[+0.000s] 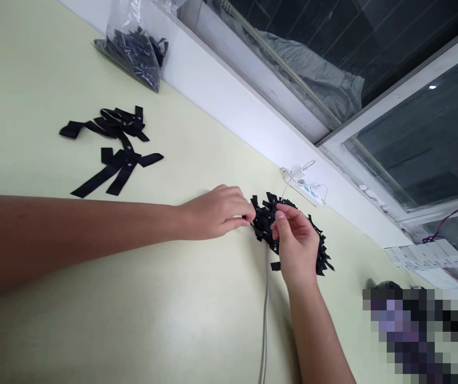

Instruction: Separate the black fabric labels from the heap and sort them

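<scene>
A heap of short black ribbon pieces (325,256) lies on the pale table, partly hidden behind my right hand. My left hand (216,213) reaches in from the left, its thumb and fingers pinched together at the heap's left edge. A dark bit shows at those fingertips, but whether it is held or part of the heap is unclear. Over the heap, my right hand (297,245) is also closed in a pinch, thumb against index finger; anything between them is too small to name. Farther left lie several loose black ribbon strips (123,160) with small white marks, some crossing each other.
A clear plastic bag (136,58) of black pieces stands against the white ledge. Beyond the heap is a white power strip (309,189) with plugged-in cables. A grey-white cable (267,314) runs toward the front edge. At right, a blurred-out area (409,330) covers a dark shape.
</scene>
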`<control>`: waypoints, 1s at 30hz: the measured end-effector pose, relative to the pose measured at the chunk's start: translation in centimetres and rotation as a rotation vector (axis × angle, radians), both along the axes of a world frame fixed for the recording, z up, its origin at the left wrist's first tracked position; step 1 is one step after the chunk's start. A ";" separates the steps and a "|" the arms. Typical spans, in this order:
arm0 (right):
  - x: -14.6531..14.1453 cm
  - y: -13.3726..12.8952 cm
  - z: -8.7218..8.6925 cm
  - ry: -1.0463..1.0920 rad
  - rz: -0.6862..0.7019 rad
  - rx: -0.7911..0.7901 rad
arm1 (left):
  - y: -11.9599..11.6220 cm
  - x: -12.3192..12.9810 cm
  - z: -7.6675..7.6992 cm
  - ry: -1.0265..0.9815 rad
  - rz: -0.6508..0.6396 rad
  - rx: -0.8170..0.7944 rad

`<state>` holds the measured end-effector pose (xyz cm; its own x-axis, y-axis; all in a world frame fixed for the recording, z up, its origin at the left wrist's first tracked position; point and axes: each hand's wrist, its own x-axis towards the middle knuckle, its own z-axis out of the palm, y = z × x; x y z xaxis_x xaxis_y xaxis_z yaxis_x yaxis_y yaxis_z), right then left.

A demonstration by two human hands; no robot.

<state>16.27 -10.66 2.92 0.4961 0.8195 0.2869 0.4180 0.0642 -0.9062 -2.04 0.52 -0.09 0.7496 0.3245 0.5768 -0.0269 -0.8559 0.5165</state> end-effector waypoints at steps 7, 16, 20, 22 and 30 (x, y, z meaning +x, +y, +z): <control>-1.3 0.0 -0.3 0.097 0.191 -0.080 | -1.0 -0.1 0.3 0.020 -0.167 0.169; -1.4 0.1 -0.9 0.225 0.268 -0.142 | -0.5 -0.2 0.0 0.040 -0.006 0.202; -1.4 0.1 -1.0 0.238 0.287 -0.164 | -0.5 -0.1 0.0 0.001 0.026 0.172; -1.4 0.0 -1.0 0.239 0.286 -0.165 | -0.5 -0.1 0.0 -0.005 0.031 0.166; -1.4 -0.2 -0.7 0.223 0.323 -0.175 | -0.4 -0.1 0.0 0.011 0.092 0.140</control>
<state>14.90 -10.90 2.23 0.2398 0.9698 0.0445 0.1943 -0.0031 -0.9809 -2.13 0.10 -0.10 0.7272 0.3090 0.6129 0.0602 -0.9182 0.3915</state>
